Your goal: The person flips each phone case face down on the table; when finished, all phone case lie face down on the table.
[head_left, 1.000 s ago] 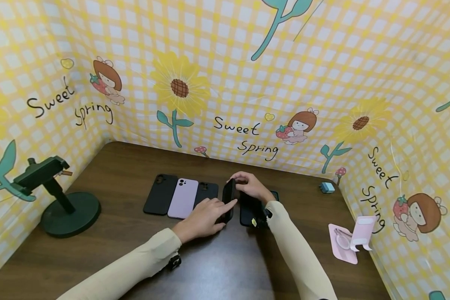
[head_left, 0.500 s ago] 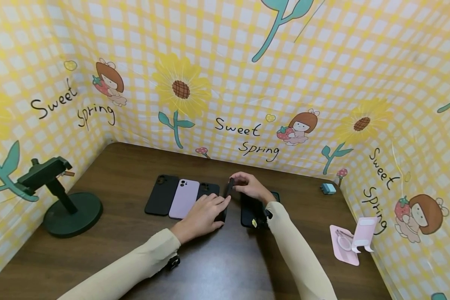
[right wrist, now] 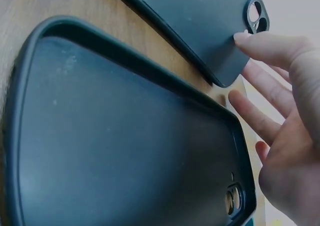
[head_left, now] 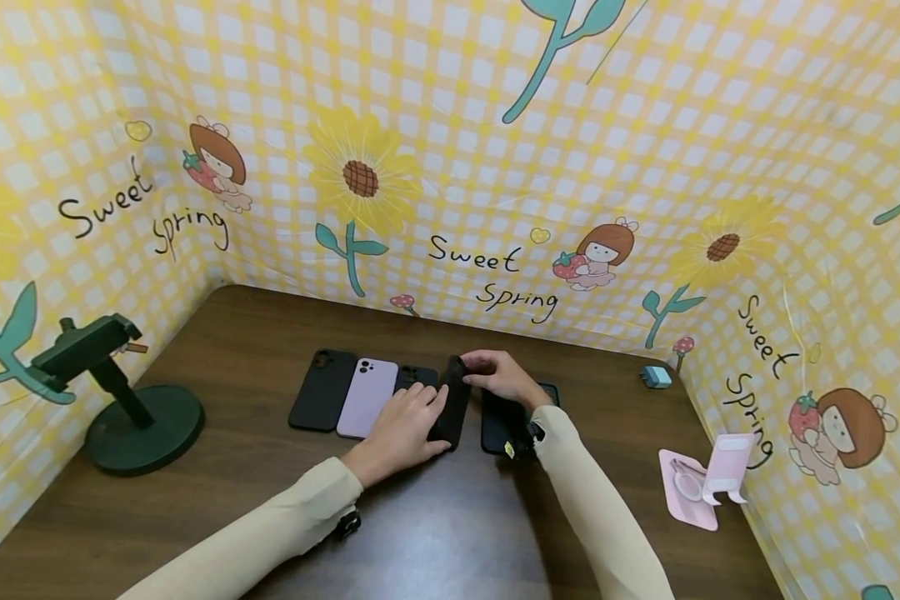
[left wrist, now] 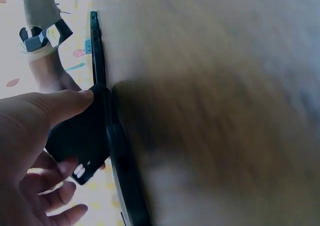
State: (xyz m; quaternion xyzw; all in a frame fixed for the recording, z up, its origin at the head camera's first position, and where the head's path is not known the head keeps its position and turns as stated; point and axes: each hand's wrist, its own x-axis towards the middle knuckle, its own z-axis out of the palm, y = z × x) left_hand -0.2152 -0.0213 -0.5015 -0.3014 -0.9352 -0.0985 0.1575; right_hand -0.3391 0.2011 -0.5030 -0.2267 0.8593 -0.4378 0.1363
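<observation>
Between both hands is a black phone case (head_left: 456,408), tilted over the table, its back showing. My left hand (head_left: 405,427) holds its near end and left side; in the left wrist view the thumb (left wrist: 70,103) lies at its corner. My right hand (head_left: 504,377) pinches its far end, with the thumb (right wrist: 270,48) beside the camera cutout. Under the right wrist lies another dark phone case (right wrist: 110,136), hollow side up. Left of the hands, a black case (head_left: 322,390), a lilac case (head_left: 367,398) and a dark case (head_left: 417,377) form a row, the last partly covered by my left hand.
A dark green phone stand (head_left: 141,429) with a round base is on the left. Toward the right edge are a pink folding stand (head_left: 723,467) and, farther back, a light blue charger plug (head_left: 655,377). Checked cloth walls (head_left: 450,183) enclose the brown table (head_left: 435,533).
The held case has turned about its long edge, from standing on its side to leaning with its back up. My left fingers have drawn slightly left; the other cases stay put.
</observation>
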